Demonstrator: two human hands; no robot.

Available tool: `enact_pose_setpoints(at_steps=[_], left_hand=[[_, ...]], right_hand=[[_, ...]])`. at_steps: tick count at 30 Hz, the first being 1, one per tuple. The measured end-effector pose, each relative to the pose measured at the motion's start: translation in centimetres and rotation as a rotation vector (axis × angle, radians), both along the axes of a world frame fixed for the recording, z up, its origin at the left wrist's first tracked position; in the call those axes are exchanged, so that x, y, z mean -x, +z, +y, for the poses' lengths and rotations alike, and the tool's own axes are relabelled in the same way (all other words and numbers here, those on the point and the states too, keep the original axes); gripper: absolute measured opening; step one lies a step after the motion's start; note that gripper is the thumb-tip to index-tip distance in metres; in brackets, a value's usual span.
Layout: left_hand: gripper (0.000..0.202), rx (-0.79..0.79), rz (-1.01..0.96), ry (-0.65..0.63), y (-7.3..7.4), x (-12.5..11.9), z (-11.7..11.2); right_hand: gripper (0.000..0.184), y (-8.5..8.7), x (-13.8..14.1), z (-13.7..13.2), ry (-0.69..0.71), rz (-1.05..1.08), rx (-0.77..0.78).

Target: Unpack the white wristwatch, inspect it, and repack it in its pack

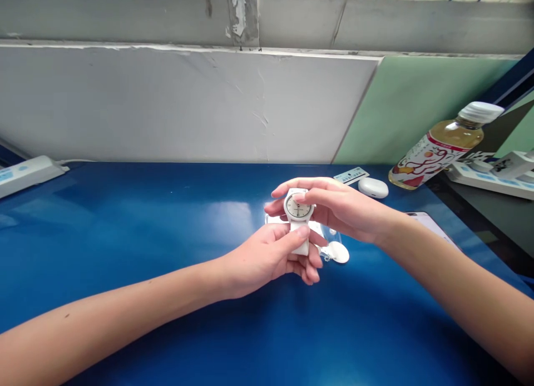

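Observation:
A white wristwatch [298, 209] with a round pale dial is held upright above the blue table [125, 219]. My left hand [271, 258] pinches its white strap from below, thumb on the front. My right hand [334, 205] curls round the watch case from the right, fingers behind and thumb near the dial. Just under the hands a small clear plastic piece with a white round part [337, 252] lies on the table.
A white earbud case [373, 187] and a small printed card [351, 176] lie behind my right hand. A tea bottle [442, 147] leans at the far right by white power strips [492, 177]. Another power strip [29, 173] sits far left. A phone [429, 224] lies under my right forearm.

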State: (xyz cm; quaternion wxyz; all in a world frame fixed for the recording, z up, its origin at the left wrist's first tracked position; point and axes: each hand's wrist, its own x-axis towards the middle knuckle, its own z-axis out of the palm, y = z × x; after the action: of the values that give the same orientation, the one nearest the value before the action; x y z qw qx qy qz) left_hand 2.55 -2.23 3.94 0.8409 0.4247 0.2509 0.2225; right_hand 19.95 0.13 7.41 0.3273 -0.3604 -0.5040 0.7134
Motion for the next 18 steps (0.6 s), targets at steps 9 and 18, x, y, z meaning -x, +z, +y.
enact_pose_setpoints(at_steps=[9,18], left_hand=[[0.036,-0.002,0.030,-0.038,0.0,0.0,0.1],[0.037,-0.013,0.040,-0.039,-0.2,-0.1,0.0]], right_hand=[[0.031,0.8,-0.6,-0.2,0.057,0.034,0.052],[0.031,0.5,-1.1,0.3,0.053,0.114,0.068]])
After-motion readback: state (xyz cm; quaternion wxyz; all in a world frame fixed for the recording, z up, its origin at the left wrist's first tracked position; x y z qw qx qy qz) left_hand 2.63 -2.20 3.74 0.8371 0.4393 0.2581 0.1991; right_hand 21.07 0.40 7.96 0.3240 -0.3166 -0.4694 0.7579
